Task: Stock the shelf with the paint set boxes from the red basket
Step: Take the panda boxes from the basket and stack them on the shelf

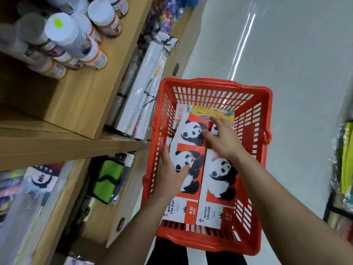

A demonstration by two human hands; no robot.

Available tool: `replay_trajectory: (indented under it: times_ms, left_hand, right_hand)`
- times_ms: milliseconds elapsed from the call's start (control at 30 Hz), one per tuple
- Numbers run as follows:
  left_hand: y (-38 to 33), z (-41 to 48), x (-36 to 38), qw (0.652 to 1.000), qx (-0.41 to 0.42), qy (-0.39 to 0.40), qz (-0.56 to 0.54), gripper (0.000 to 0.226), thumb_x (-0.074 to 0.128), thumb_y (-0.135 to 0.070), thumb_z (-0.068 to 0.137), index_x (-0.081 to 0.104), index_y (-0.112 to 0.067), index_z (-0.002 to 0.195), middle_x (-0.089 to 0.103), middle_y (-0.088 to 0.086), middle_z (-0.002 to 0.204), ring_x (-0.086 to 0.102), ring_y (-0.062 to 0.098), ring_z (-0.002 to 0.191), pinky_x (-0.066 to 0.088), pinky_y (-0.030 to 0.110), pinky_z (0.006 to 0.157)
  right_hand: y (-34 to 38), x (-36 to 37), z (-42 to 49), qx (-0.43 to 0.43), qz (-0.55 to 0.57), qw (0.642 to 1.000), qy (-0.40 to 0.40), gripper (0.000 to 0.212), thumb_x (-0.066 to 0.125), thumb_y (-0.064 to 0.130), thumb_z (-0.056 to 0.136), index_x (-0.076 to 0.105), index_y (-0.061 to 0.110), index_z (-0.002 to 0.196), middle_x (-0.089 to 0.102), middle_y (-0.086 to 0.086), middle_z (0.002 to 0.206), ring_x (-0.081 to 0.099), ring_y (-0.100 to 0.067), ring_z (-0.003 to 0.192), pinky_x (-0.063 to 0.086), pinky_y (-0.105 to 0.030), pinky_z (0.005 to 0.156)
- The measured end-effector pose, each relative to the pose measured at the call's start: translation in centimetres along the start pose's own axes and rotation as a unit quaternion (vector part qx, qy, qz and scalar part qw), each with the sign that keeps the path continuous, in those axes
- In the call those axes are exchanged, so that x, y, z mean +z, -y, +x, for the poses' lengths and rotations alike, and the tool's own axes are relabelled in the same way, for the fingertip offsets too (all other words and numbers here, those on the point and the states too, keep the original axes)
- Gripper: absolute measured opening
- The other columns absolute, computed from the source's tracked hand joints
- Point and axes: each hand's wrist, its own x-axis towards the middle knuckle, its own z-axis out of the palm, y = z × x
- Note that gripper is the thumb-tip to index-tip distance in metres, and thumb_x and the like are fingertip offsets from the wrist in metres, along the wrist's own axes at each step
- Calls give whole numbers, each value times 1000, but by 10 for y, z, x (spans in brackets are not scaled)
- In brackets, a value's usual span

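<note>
The red basket (214, 243) holds panda-printed paint set boxes (219, 180) (lying flat), and the shelf (80, 96) bears white-capped tubes (63, 29).

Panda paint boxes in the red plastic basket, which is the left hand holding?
The near-left white-and-red panda box: the left hand grips its edge, thumb on the panda. The near-right panda box and farther panda box lie clear of it.

left hand (170, 175) holds panda box (193, 190), red basket (215, 82)

The left box (193, 175) is partly covered by the left hand (170, 175); the goods (28, 190) at lower left are blurred and cut off by the edge.
</note>
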Motion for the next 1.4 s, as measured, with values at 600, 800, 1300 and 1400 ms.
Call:
replay_trajectory:
  times_ms: [600,800,1300,1400]
  left_hand:
    - [17,-17,5,990,-107,10,-93,66,73,-71,54,58,-42,111,62,-15,113,67,-3,93,53,16,70]
    - [7,-18,-2,987,-109,3,-115,75,79,-61,59,50,-28,119,70,-6,108,72,9,88,56,23,64]
    - [-33,-44,-106,998,-6,-57,-10,80,75,-74,50,51,-36,116,65,-17,106,66,3,91,54,29,67]
    - [-23,-42,-119,998,-32,-57,-27,74,82,-65,57,53,-33,118,66,-18,104,70,-1,80,51,18,57]
  right_hand:
    - [-17,-13,-28,17,92,989,117,61,57,64,96,63,26,143,63,12,140,59,-12,126,52,-24,102]
    - [-35,-10,-93,80,146,976,-140,46,55,20,104,54,17,150,59,-2,148,55,-15,133,42,-35,112]
    - [-34,82,-165,342,273,882,-175,73,86,38,81,52,8,138,70,-8,131,66,-31,125,49,-39,107]
    - [-36,83,-156,340,290,878,-170,83,90,49,66,56,15,134,74,1,119,73,-27,114,56,-43,101]
